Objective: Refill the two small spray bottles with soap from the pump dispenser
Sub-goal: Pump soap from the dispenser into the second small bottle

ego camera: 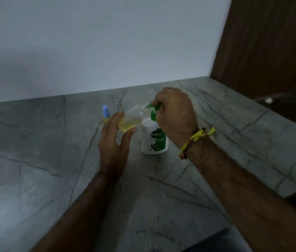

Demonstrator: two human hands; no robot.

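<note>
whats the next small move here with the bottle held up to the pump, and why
Probably press the pump head down with the right hand. The left hand holds the open clear bottle tilted, its mouth at the green nozzle, only partly filled with yellow soap.

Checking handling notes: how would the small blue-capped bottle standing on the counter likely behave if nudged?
The blue-capped bottle looks small and narrow, so probably light and easy to tip. The stone counter seems smooth; it may slide. Once down, it would likely roll.
</note>
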